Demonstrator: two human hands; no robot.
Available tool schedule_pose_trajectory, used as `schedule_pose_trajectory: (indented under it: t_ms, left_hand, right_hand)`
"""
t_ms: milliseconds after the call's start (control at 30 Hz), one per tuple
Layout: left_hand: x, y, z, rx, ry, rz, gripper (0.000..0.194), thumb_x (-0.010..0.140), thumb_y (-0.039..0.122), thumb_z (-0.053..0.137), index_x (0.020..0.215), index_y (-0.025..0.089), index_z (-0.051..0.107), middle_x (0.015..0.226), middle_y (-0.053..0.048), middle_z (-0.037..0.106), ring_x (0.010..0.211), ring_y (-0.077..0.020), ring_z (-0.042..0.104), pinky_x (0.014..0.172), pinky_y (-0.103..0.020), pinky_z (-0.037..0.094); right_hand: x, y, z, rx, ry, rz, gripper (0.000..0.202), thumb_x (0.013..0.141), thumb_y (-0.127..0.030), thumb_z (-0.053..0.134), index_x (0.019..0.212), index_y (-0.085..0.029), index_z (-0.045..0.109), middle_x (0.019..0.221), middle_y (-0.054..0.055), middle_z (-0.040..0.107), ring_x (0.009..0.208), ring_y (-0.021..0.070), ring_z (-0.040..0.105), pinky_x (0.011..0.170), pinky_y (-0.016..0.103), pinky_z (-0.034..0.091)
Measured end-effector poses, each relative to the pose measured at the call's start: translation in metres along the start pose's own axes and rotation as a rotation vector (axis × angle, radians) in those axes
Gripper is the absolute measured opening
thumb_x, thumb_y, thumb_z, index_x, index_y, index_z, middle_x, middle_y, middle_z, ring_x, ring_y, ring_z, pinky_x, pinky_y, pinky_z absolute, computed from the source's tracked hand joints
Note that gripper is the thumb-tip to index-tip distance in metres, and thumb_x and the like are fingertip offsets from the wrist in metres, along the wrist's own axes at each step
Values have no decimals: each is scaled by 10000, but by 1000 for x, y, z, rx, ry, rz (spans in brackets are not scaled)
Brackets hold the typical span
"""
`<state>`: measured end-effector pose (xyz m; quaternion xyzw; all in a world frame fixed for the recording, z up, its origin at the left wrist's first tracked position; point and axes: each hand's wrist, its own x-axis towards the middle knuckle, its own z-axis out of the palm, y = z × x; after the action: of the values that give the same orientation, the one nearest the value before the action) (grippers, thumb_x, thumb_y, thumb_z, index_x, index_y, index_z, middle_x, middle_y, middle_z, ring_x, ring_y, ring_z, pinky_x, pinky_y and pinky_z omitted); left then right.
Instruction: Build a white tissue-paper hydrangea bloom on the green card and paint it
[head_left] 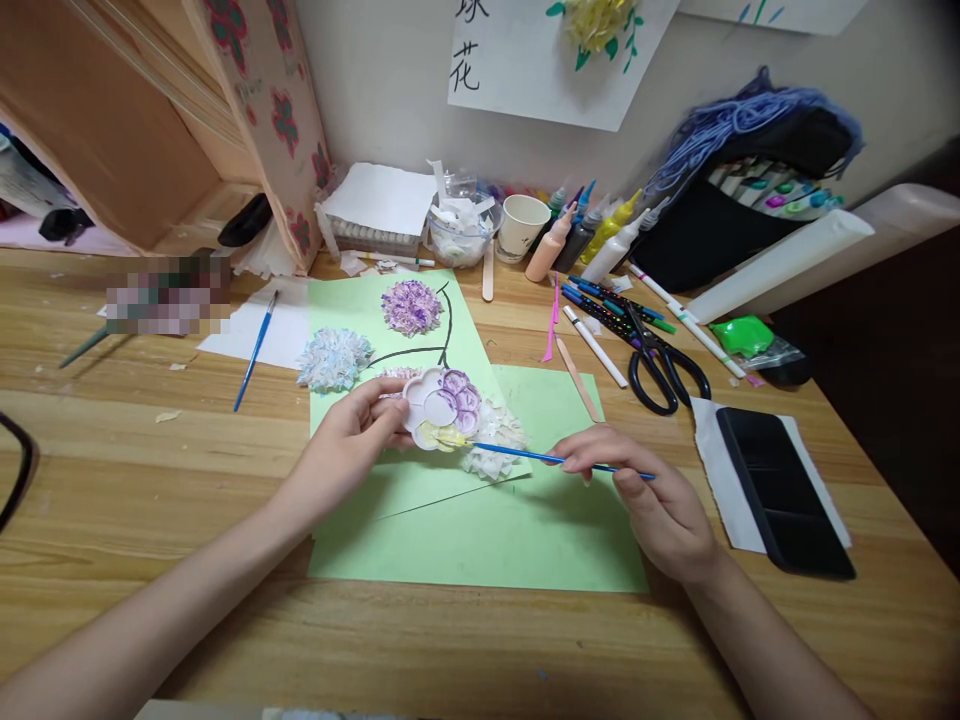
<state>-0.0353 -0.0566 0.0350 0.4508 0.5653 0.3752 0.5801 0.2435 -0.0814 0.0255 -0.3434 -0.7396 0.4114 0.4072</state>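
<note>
My left hand (360, 425) grips the left rim of a white flower-shaped palette (439, 405) with purple and yellow paint in its wells. A blue paintbrush (525, 453) is pinched in my right hand (637, 490), its tip at the yellow paint. Under the palette lie green paper sheets (472, 540). On them are a purple paper flower (412, 306), a light blue one (334, 359), and a whitish one (499, 455) partly behind the brush. A pinkish flower is mostly hidden by the palette and my left hand.
Black scissors (664, 365), pens (615, 310) and a phone (784, 490) lie to the right. Paint bottles (551, 245), a paper cup (521, 228) and a bowl of scraps (461, 230) stand at the back. Another blue brush (256, 350) rests on white paper at the left.
</note>
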Motion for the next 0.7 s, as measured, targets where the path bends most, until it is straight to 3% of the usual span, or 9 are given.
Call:
schedule_pose_trajectory:
  t_ms: [67, 233, 300, 700]
  left_hand:
    - [0, 0, 0, -1, 2, 1, 421, 784, 409, 601, 1133, 174, 594, 801, -7, 665, 779, -157, 634, 720, -262, 557]
    - [1, 0, -2, -11, 24, 4, 421, 785, 407, 607, 1124, 160, 578, 765, 10, 637, 680, -125, 624, 697, -252, 557]
    - [2, -1, -3, -23, 49, 7, 430, 778, 411, 612, 1118, 152, 570, 766, 8, 640, 649, -122, 623, 688, -260, 560]
    - [4, -2, -4, -29, 107, 34, 404, 757, 402, 634, 1074, 157, 583, 847, -18, 677, 711, -144, 649, 668, -262, 569]
  right_hand:
    - [0, 1, 0, 53, 82, -2, 309, 947, -312, 346, 986, -220, 639, 930, 73, 633, 848, 178, 571, 643, 282, 438]
    - [7, 5, -6, 224, 518, 60, 283, 931, -297, 385, 840, -197, 634, 849, 43, 579, 642, 123, 533, 543, 252, 410]
    - [9, 7, -9, 222, 593, 126, 284, 921, -311, 407, 787, -187, 624, 815, 39, 567, 625, 118, 528, 529, 244, 406]
    - [8, 11, -4, 85, 487, 145, 281, 927, -311, 415, 799, -189, 634, 809, 46, 579, 689, 132, 537, 564, 256, 420]
